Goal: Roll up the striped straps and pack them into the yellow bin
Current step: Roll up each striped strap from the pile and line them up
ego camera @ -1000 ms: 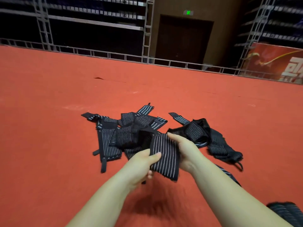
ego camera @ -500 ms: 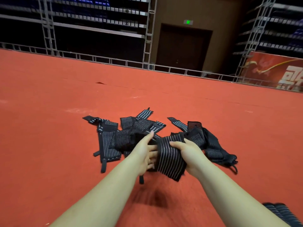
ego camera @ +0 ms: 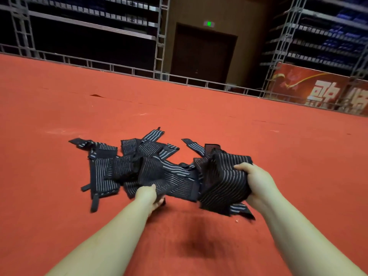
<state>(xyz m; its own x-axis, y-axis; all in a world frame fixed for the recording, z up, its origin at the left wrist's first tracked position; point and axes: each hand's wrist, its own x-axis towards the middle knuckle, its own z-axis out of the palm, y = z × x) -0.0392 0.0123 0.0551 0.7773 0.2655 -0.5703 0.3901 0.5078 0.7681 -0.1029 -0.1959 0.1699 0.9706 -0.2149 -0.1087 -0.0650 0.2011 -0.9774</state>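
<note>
Both hands are out in front of me, bare arms reaching over the red carpet (ego camera: 59,196). I see my right hand (ego camera: 256,182) curled round a fat bunch of strap (ego camera: 223,182), with the thumb on top of the cloth and the fingers hidden under it. That bunch is soft and floppy, black with thin pale lines running along it, and its loose end hangs down and touches the carpet near my right arm. I see my left hand (ego camera: 148,196) pinching the near edge of the same stretchy cloth, low down by the carpet, with the fingers folded under so I can only see the knuckles. Between my two hands the strap is pulled out into a wide flat band. Just behind it lies the pile (ego camera: 123,166) of other straps, all black with pale stripes, flat and long, crossing over each other in a messy heap. Some have little plain black tabs sticking out at the ends. The carpet is fuzzy and flat, and a dark blurry shadow sits on it between my arms. Far back there is a low metal rail (ego camera: 119,66) made of thin bars, then tall metal frames, a dark brown door (ego camera: 201,56) with a small green sign (ego camera: 209,23) over it, and a red banner (ego camera: 318,86) with big pale shapes on the right.
</note>
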